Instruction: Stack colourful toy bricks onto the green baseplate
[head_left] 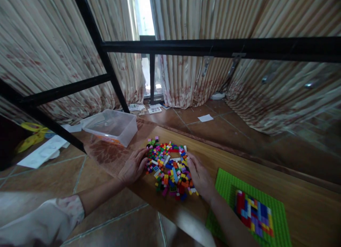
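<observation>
A heap of small coloured bricks (169, 167) lies on a wooden table (298, 200). My left hand (132, 166) rests flat against the heap's left side, fingers stretched out and touching the bricks. On the heap's right side lies my right hand (200, 177), fingers extended along its edge. Neither hand visibly holds a brick. To the right, a green baseplate (226, 183) carries a patch of red, blue, yellow and purple bricks (253, 213); my right forearm crosses its near left corner.
A clear plastic tub (113, 126) stands at the table's far left end. Black metal bars (213, 47) cross the view in front of striped curtains. Papers (205, 118) lie on the tiled floor; yellow objects (30, 137) sit at the far left.
</observation>
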A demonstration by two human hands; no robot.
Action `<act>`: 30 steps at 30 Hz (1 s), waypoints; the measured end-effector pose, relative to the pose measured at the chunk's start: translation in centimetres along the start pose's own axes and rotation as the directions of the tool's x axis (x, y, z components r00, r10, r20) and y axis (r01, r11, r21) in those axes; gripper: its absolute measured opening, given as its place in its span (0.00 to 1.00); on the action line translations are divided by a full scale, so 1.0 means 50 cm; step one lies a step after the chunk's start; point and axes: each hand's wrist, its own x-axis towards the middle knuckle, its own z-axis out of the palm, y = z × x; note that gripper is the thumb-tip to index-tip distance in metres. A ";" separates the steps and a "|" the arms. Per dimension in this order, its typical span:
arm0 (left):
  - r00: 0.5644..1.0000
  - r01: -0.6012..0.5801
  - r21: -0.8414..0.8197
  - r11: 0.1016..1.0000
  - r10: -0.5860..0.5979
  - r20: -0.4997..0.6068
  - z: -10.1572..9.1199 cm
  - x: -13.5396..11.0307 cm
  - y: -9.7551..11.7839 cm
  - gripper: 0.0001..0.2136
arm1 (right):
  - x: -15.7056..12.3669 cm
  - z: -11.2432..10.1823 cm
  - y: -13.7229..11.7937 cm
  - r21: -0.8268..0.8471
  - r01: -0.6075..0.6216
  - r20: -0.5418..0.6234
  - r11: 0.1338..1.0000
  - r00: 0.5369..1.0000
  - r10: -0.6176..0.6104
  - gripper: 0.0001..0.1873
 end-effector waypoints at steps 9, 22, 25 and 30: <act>1.000 -0.013 0.029 1.000 0.013 -0.019 0.005 0.004 -0.003 0.19 | -0.092 -0.126 0.033 -0.219 -0.141 -0.055 0.966 0.990 0.132 0.20; 1.000 -0.008 0.100 0.995 0.010 -0.026 0.012 0.010 -0.004 0.20 | -0.171 -0.072 -0.013 -0.347 -0.078 0.054 0.935 0.993 0.102 0.11; 0.999 -0.012 0.114 0.993 0.015 -0.032 0.012 0.012 -0.006 0.20 | -0.169 -0.103 -0.011 -0.123 -0.154 0.016 0.980 0.988 0.157 0.10; 1.000 -0.030 0.125 0.992 0.031 -0.005 0.009 0.017 -0.009 0.21 | -0.181 -0.207 0.008 0.324 -0.414 0.016 0.851 0.901 0.432 0.17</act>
